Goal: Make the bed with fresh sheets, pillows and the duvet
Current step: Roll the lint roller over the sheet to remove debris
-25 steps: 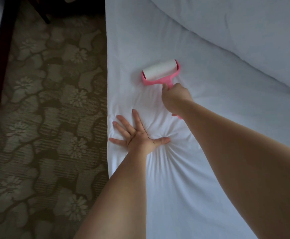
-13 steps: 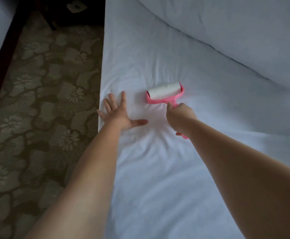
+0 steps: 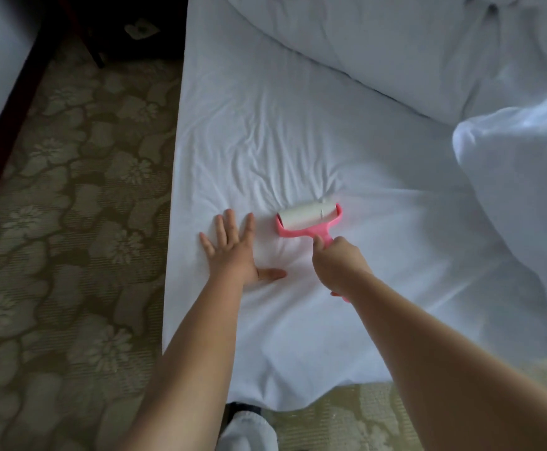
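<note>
A white fitted sheet [image 3: 298, 131] covers the mattress, wrinkled around the middle. A pink lint roller [image 3: 309, 220] with a white roll lies with its roll on the sheet. My right hand [image 3: 338, 265] grips its pink handle. My left hand [image 3: 233, 252] presses flat on the sheet just left of the roller, fingers spread, close to the bed's left edge. A white pillow [image 3: 379, 43] lies at the top of the bed. A bunched white duvet [image 3: 519, 177] sits on the right side.
Floral patterned carpet [image 3: 70, 222] runs along the left of the bed and shows again past the bed's near corner [image 3: 347, 418]. A dark wooden frame [image 3: 8, 125] borders the far left. Dark furniture legs stand at the top left. My own leg [image 3: 249, 431] shows at the bottom.
The roller and my right hand drew back toward me along the sheet. My left hand lifted from the earlier puckered spot and pressed down again beside the roller. The view pulled back.
</note>
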Motion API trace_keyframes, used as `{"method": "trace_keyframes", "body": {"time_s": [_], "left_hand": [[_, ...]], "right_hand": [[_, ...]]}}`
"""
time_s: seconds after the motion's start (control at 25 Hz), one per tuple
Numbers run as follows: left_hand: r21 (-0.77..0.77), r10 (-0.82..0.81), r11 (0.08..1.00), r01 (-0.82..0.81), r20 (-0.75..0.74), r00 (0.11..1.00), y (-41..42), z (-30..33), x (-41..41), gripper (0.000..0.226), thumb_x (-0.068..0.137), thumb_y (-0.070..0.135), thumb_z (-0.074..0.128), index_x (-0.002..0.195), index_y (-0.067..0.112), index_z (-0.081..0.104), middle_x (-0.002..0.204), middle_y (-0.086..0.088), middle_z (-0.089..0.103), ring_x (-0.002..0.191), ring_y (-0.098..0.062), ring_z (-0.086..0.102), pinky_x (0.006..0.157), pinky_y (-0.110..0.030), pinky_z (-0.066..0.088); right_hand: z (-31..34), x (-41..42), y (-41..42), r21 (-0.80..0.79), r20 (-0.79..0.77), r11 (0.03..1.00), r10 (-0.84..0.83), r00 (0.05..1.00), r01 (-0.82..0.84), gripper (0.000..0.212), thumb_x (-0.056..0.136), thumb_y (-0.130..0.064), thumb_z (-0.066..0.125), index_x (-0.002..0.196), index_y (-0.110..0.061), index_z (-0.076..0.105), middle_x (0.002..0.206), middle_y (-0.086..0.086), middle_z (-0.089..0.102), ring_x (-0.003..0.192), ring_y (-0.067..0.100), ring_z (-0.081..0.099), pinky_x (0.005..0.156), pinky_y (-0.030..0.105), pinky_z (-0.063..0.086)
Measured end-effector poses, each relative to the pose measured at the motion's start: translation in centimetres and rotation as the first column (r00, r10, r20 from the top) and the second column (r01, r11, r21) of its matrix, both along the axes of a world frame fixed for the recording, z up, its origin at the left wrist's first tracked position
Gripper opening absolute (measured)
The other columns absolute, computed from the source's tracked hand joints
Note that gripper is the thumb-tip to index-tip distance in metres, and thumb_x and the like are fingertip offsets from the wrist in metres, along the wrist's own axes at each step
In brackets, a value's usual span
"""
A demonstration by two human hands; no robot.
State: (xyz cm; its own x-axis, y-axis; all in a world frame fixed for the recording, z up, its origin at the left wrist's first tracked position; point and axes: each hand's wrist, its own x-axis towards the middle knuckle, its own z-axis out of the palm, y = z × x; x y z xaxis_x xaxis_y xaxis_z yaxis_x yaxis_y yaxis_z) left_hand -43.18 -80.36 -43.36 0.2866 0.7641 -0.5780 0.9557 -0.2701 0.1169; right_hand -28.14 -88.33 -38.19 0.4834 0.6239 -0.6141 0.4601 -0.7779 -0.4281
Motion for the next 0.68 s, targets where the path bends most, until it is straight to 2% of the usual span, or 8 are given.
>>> {"method": "trace_keyframes", "body": {"time_s": [0.12, 0.28, 0.36, 0.44, 0.52, 0.56, 0.6, 0.68], "left_hand": [[-0.021, -0.079, 0.997, 0.079, 0.000, 0.997, -3.3, 0.8, -1.6, 0.138, 0.056, 0.081, 0.064, 0.147, 0.028, -0.025, 0.151, -0.008, -0.038, 0.139, -0.026, -0.034, 0.110, -0.058, -0.015], [-0.024, -0.152, 0.988, 0.153, 0.053, 0.987, -7.5, 1.6, -5.5, 0.129, 0.063, 0.075, 0.065, 0.150, 0.027, -0.018, 0.154, 0.001, -0.032, 0.142, -0.019, -0.028, 0.116, -0.053, -0.008], [0.027, -0.187, 0.982, 0.185, 0.091, 0.978, -8.9, 1.7, -7.2, 0.120, 0.069, 0.071, 0.064, 0.152, 0.024, -0.007, 0.158, 0.002, -0.021, 0.146, -0.017, -0.017, 0.119, -0.046, -0.001], [0.085, -0.161, 0.985, 0.149, 0.166, 0.973, -9.0, 1.7, -8.3, 0.099, 0.076, 0.058, 0.067, 0.152, 0.018, 0.016, 0.160, 0.001, 0.005, 0.146, -0.017, 0.007, 0.118, -0.035, 0.015], [0.168, -0.092, 0.985, 0.045, 0.283, 0.955, -8.4, 1.4, -9.1, 0.055, 0.083, 0.041, 0.068, 0.129, 0.015, 0.053, 0.141, 0.002, 0.041, 0.130, -0.018, 0.038, 0.103, -0.029, 0.037], [0.211, -0.087, 0.977, 0.022, 0.305, 0.948, -8.2, 1.3, -9.3, 0.033, 0.086, 0.034, 0.067, 0.112, 0.014, 0.063, 0.125, 0.003, 0.050, 0.118, -0.019, 0.047, 0.094, -0.030, 0.043], [0.243, -0.093, 0.970, 0.020, 0.296, 0.951, -8.0, 1.1, -9.5, 0.020, 0.088, 0.030, 0.064, 0.100, 0.013, 0.065, 0.114, 0.003, 0.054, 0.108, -0.020, 0.051, 0.087, -0.031, 0.045], [0.196, -0.092, 0.980, 0.042, 0.253, 0.963, -7.9, 0.5, -9.7, 0.016, 0.091, 0.028, 0.059, 0.092, 0.013, 0.065, 0.107, 0.003, 0.053, 0.096, -0.021, 0.056, 0.084, -0.033, 0.046]], "right_hand": [[0.3, -0.6, -4.1, -0.017, 0.012, 1.000, -0.020, 1.000, 0.020, 0.050, 0.097, -0.050, 0.029, 0.115, -0.008, 0.050, 0.107, 0.011, 0.057, 0.099, 0.035, 0.062, 0.087, 0.044, 0.052], [2.4, -1.0, -7.4, 0.000, 0.098, 1.000, -0.011, 0.995, 0.011, 0.044, 0.097, -0.046, 0.028, 0.101, -0.010, 0.052, 0.092, 0.008, 0.057, 0.088, 0.032, 0.062, 0.079, 0.036, 0.050], [3.5, -1.5, -7.3, 0.055, 0.156, 0.998, 0.002, 0.988, -0.011, 0.044, 0.097, -0.046, 0.029, 0.099, -0.009, 0.053, 0.089, 0.008, 0.053, 0.085, 0.030, 0.056, 0.073, 0.033, 0.044], [4.3, -2.2, -6.3, 0.116, 0.160, 0.993, 0.009, 0.987, -0.028, 0.043, 0.097, -0.046, 0.030, 0.098, -0.009, 0.052, 0.088, 0.008, 0.051, 0.084, 0.030, 0.052, 0.073, 0.032, 0.040], [4.0, -3.5, -5.5, 0.128, 0.139, 0.991, 0.028, 0.990, -0.046, 0.045, 0.097, -0.046, 0.030, 0.100, -0.008, 0.054, 0.091, 0.009, 0.054, 0.089, 0.032, 0.056, 0.076, 0.033, 0.044], [3.4, -4.2, -5.5, 0.113, 0.123, 0.992, 0.038, 0.992, -0.052, 0.046, 0.097, -0.046, 0.030, 0.102, -0.007, 0.054, 0.094, 0.010, 0.057, 0.090, 0.034, 0.060, 0.078, 0.035, 0.047], [2.6, -5.0, -5.8, 0.088, 0.102, 0.995, 0.046, 0.994, -0.055, 0.047, 0.097, -0.046, 0.029, 0.102, -0.006, 0.054, 0.096, 0.011, 0.059, 0.091, 0.035, 0.062, 0.081, 0.038, 0.051], [1.3, -6.2, -6.5, 0.038, 0.061, 0.998, 0.054, 0.997, -0.056, 0.046, 0.097, -0.046, 0.029, 0.102, -0.007, 0.052, 0.101, 0.013, 0.061, 0.090, 0.036, 0.064, 0.083, 0.044, 0.053]]}}
